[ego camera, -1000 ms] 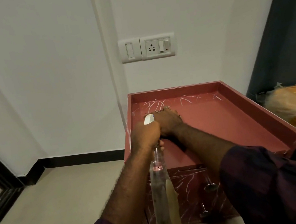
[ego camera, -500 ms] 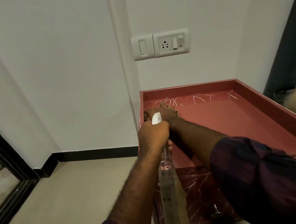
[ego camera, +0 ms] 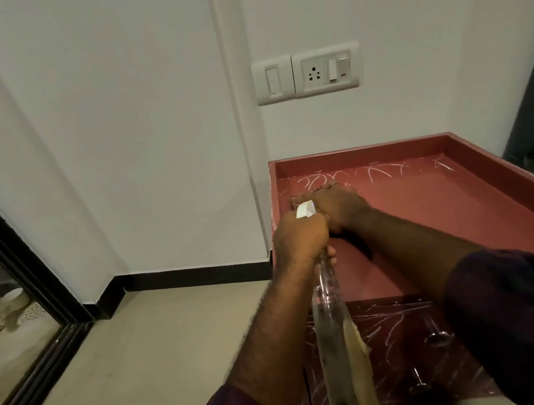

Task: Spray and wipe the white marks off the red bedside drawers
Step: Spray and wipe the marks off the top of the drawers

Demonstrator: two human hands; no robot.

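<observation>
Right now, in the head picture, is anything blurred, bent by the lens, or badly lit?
Head view: the spray bottle near the lens is blurred; the wide angle makes the wall corner lean; light is dim; the white marks on the red top show clearly.

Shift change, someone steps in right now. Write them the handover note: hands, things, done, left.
Left hand grips the spray bottle by its neck, nozzle toward the top of the red bedside drawers.
Right hand rests on the top near the back left corner; whether it holds a cloth is hidden.
Done: the top's middle and front show no marks.
To do: white marks along the top's back edge and across the drawer fronts.
</observation>
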